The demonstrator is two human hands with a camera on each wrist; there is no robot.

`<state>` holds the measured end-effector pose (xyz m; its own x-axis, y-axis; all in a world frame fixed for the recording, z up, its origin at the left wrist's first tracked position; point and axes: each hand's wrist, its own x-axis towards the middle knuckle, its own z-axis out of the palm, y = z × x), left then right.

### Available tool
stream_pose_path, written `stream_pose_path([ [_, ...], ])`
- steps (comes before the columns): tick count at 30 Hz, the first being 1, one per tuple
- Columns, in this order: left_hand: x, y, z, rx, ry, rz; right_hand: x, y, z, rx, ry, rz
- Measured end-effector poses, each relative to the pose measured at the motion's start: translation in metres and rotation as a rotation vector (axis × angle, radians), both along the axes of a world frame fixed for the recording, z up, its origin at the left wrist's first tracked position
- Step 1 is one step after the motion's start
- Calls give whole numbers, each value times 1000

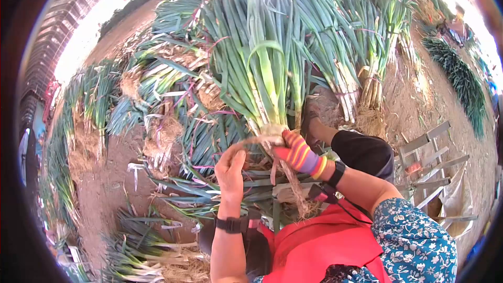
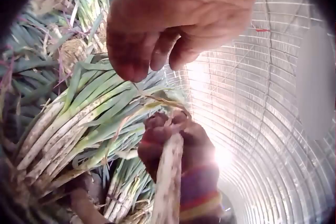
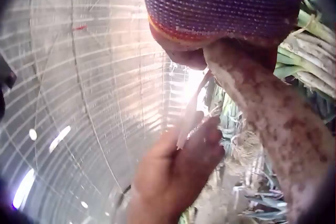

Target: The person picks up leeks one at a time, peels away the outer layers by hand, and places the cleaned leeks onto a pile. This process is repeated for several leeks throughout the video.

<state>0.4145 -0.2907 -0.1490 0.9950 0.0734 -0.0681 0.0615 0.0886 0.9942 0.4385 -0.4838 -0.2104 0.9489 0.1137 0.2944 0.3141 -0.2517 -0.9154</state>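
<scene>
In the head view, my right hand (image 1: pixel 301 154), in a striped knitted glove with bare fingertips, grips a long green onion (image 1: pixel 293 178) by its pale stalk. The root end hangs down toward my lap, while the green leaves point away from me. My bare left hand (image 1: pixel 229 173) is left of the stalk, its fingers curled and pinching a thin, dry brown outer leaf (image 1: pixel 251 140) that stretches across to the onion. The right wrist view shows the soil-marked stalk (image 3: pixel 273 108) close up under the glove, with a papery strip (image 3: pixel 191 111) by the left hand.
Tied bundles of green onions (image 1: pixel 340 47) lie spread ahead and to the left, roots toward me. More loose onions (image 1: pixel 152 257) lie at lower left. A metal-slatted frame (image 1: pixel 435 162) stands on the dirt ground (image 1: pixel 414 110) at right. A red apron (image 1: pixel 325 246) covers my lap.
</scene>
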Motion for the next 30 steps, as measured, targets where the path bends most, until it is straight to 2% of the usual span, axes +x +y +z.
stream_pose_path([
  [1, -1, 1, 0, 1, -3, 12, -13, 6, -6, 106, 142, 2],
  [2, -2, 2, -2, -95, -21, -7, -24, 9, -10, -21, 124, -17],
  [4, -7, 4, 2, -210, -13, -46, -34, 24, -55, 116, -19, 90],
  [5, -10, 5, 2, -207, -15, -32, -49, 21, -32, -142, -61, 79],
  [6, -10, 7, -1, -302, -16, -54, -66, 19, -6, -394, -120, 67],
  [7, -10, 11, -6, -397, -18, -74, -68, 24, -6, -390, -126, 85],
  [9, -11, 24, -13, -375, -11, -4, -74, 36, -12, -399, -159, 125],
  [11, -16, 35, -14, -278, -20, 202, -67, 49, -18, -333, -154, 149],
  [13, -20, 44, -10, -327, -29, 222, -57, 61, -15, -421, -198, 148],
  [14, -23, 51, -10, -243, 38, 119, -55, 66, 0, -546, -208, 95],
  [15, -28, 53, 1, -162, 104, 17, -49, 69, 5, -551, -208, 104],
  [16, -42, 47, 11, 134, 235, -67, -43, 71, 9, -564, -260, 55],
  [17, -48, 50, 4, 128, 236, -58, -38, 73, 14, -574, -313, 5],
  [19, -51, 57, -24, 593, 65, -151, -35, 74, 25, -531, -395, -15],
  [20, -44, 69, -51, 643, -18, 33, -37, 71, 29, -507, -424, 53],
  [21, -41, 75, -37, 403, -40, 218, -39, 67, 30, -484, -452, 123],
  [22, -36, 93, -33, 28, 29, 332, -44, 62, 28, -564, -213, 241],
  [23, -38, 105, -17, -43, -85, 490, -51, 59, 30, -569, -206, 253],
  [24, -40, 115, -10, -237, -119, 447, -62, 56, 35, -503, -261, 330],
  [25, -49, 102, 24, -457, -65, 391, -72, 52, 35, -435, -314, 407],
  [27, -46, 96, 11, -653, -82, 144, -78, 52, 19, -457, -260, 457],
  [29, -49, 94, 7, -615, -64, 183, -77, 55, 10, -498, -65, 485],
  [30, -53, 93, 9, -569, -20, 140, -71, 62, 11, -339, -3, 437],
])
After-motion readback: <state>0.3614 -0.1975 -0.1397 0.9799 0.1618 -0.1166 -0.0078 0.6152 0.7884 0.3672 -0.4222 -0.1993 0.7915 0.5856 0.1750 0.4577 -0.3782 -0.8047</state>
